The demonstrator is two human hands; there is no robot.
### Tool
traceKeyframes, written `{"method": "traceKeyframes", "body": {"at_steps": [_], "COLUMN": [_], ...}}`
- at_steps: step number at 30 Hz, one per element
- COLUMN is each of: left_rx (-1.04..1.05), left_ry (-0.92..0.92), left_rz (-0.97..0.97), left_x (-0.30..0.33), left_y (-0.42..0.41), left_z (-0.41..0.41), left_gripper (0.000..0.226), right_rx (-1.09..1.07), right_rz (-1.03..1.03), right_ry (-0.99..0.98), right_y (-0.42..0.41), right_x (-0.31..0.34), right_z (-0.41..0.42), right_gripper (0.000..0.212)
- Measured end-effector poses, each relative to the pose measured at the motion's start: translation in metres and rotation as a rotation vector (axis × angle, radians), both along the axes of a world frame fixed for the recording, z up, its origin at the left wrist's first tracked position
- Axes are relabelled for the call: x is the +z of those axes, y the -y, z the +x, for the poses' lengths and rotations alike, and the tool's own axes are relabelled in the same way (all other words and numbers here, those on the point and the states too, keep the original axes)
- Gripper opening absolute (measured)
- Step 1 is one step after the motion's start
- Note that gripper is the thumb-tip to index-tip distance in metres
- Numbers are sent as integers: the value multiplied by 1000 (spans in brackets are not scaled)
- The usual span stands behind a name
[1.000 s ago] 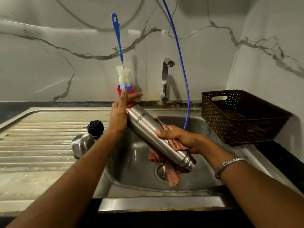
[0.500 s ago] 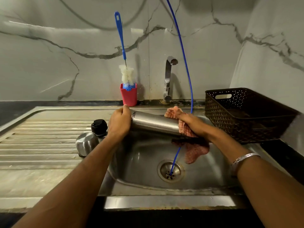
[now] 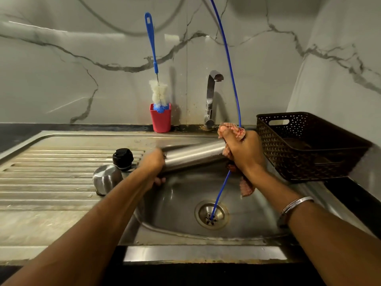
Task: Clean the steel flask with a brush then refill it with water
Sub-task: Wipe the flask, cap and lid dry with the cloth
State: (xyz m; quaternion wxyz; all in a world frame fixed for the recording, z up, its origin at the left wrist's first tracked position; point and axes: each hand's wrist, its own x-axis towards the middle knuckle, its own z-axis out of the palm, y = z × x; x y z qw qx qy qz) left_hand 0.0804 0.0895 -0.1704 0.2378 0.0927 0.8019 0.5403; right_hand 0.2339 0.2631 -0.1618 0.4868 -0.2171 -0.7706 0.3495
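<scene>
The steel flask (image 3: 191,156) lies nearly level above the sink basin (image 3: 177,203), slightly blurred. My left hand (image 3: 153,165) grips its left end. My right hand (image 3: 243,151) holds a red checked cloth (image 3: 233,131) wrapped round the flask's right end, which is hidden; part of the cloth hangs down below the hand. The bottle brush (image 3: 157,87), blue-handled with white bristles, stands head down in a red cup (image 3: 160,119) at the back wall. The flask's black cap (image 3: 123,158) and steel cup lid (image 3: 107,178) sit on the drainboard.
A steel tap (image 3: 211,98) rises behind the basin. A thin blue tube (image 3: 231,75) drops from above into the drain (image 3: 211,214). A dark perforated basket (image 3: 305,145) stands on the right counter. The ribbed drainboard (image 3: 51,178) stretches left.
The flask swung from steeply tilted, mouth down, to nearly level. My right hand slid with the cloth toward the flask's right end and now wraps it. The camera view shifted slightly.
</scene>
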Motion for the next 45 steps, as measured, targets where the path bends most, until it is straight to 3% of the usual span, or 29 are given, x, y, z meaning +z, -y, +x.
{"method": "traceKeyframes", "body": {"at_steps": [2,5,8,12,15,17,18,20,23,25,28,31,34,36,38,41,45], "left_rx": [-156,-185,14,131,171,123,98,78,116,90,6,-74,-103,-110,-111,-89,-62], "left_ry": [228,297,73,-407,-718,-793,-762,-521,30,266,358,448,499,495,475,424,367], "left_rz": [-128,-135,5,256,485,535,522,452,311,331,297,268,276,297,306,309,301], "left_x": [-1,-7,-6,-2,-4,-6,-7,-6,-9,-13,-13,-15,-19,-17,-13,-12,-16], "left_y": [7,6,1,-3,0,0,-2,-7,-14,-12,-8,-8,-13,-13,-13,-14,-11], "left_z": [4,4,0,-5,0,3,3,6,17,18,17,19,21,21,18,13,12], "left_gripper": [36,40,34,39,38,35,37,41,43,48,45,52,55,52,50,52,52], "right_rx": [53,75,-52,-208,-156,-171,-206,-293,-357,-310,-277,-295,-273,-235,-253,-243,-16], "right_rz": [276,501,343,-41,-362,-433,-418,-270,246,614,1023,1088,1086,1043,871,458,-169], "right_ry": [-84,-110,21,174,127,77,34,-88,-173,-144,18,194,213,189,148,23,-207], "right_y": [-6,-11,-7,-11,-11,-6,-3,8,11,9,8,12,9,7,4,-2,0], "right_x": [-2,-6,-3,4,5,5,5,10,15,17,15,6,4,9,13,17,22], "right_z": [7,10,6,-5,-10,-10,-9,-7,-4,-4,-9,-16,-17,-19,-21,-22,-21], "right_gripper": [37,36,48,52,47,44,46,49,51,45,45,53,52,51,53,55,41]}}
